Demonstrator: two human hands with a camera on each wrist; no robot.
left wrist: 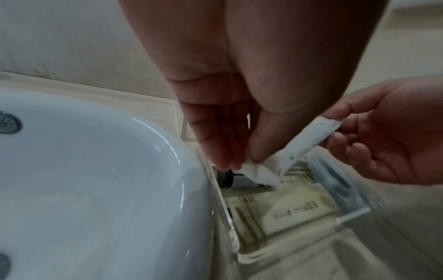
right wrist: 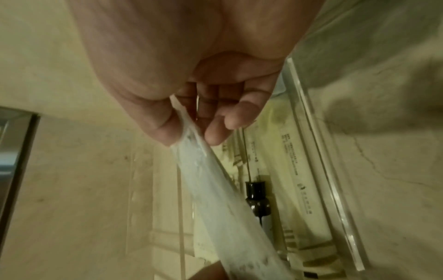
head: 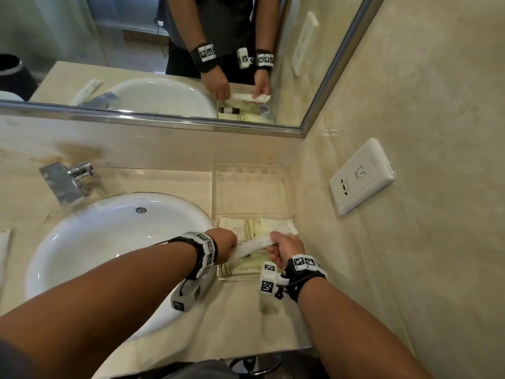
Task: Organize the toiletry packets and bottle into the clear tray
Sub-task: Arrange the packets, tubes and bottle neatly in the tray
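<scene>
Beside the white oval basin (head: 114,242) on the beige stone bench (head: 232,318), the left hand (head: 224,243) pinches one end of a long white crinkled packet (head: 252,246). The right hand (head: 287,248) pinches its other end, each grip grasping the packet above the clear rectangular plastic tray (head: 252,277), where yellowish packets (left wrist: 287,210) and a small dark-capped bottle (right wrist: 257,200) lie.

Beige marble counter (head: 169,181) holds a white sink (head: 109,242) beneath a steel-framed mirror (head: 153,50).

The tray (head: 218,270) sits on the table (head: 240,318), right of the sink (head: 114,242); packets (head: 257,225) and bottle (right wrist: 257,202) lie in it.
</scene>
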